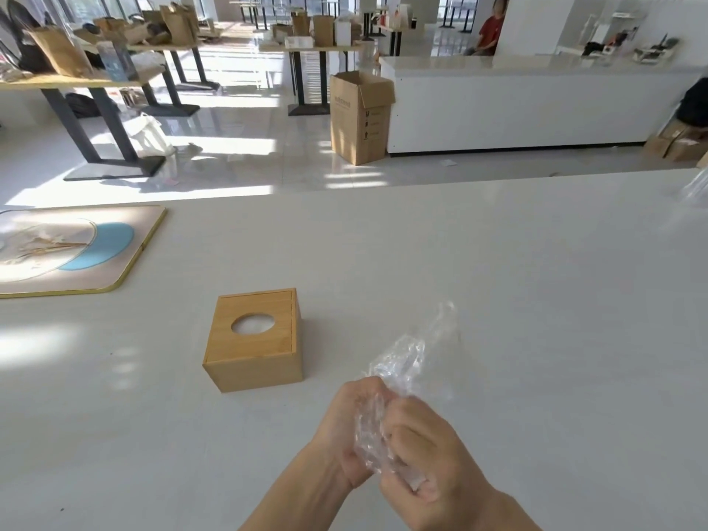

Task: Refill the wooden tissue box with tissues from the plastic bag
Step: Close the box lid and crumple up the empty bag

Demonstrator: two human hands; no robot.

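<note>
The wooden tissue box point(253, 341) stands on the white table point(498, 281), lid on, with white tissue showing through the round hole in its top. In front of it and to its right, my left hand point(344, 435) and my right hand point(425, 457) are pressed together. Both are closed on a crumpled clear plastic bag point(402, 373). The bag's loose end sticks up above my fingers. No tissues show inside the bag.
A framed picture board point(76, 247) with a gold edge lies flat at the table's left. Another piece of clear plastic point(695, 193) lies at the right edge. Beyond the table are a cardboard carton point(360, 116), a white counter and tables with paper bags.
</note>
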